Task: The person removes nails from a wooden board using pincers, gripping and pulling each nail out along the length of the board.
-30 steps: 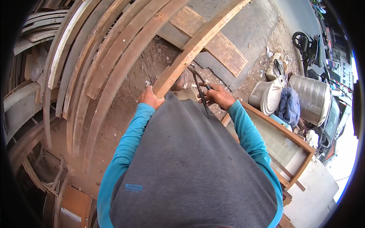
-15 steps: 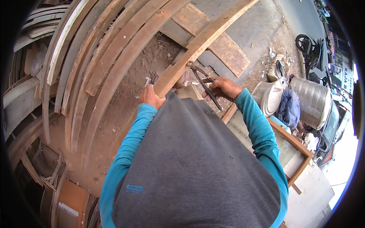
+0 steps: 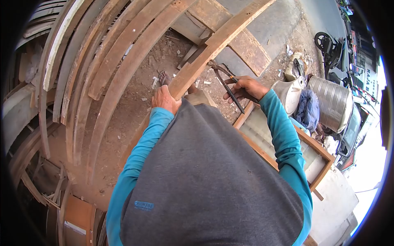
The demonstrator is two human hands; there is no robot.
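Note:
My left hand (image 3: 166, 99) is closed around the near end of a long wooden beam (image 3: 232, 33), close to my body. The beam slants away toward the upper right. My right hand (image 3: 249, 88) grips the handles of dark metal pincers (image 3: 225, 86), which stand partly spread. The pincer jaws are at the right edge of the beam; whether they bite on a nail is too small to tell. A worn board (image 3: 252, 51) lies crosswise under the beam.
Curved wooden pieces (image 3: 123, 88) stand in rows on the left. At right are a wooden frame (image 3: 328, 158), a blue cloth (image 3: 308, 108), a ribbed metal drum (image 3: 330, 98) and a parked motorcycle (image 3: 328, 45). A sandaled foot (image 3: 164, 78) shows beyond my left hand.
My right hand and the pincers have shifted slightly right and up in the view, the jaws still at the beam's edge. My left hand keeps its hold on the beam.

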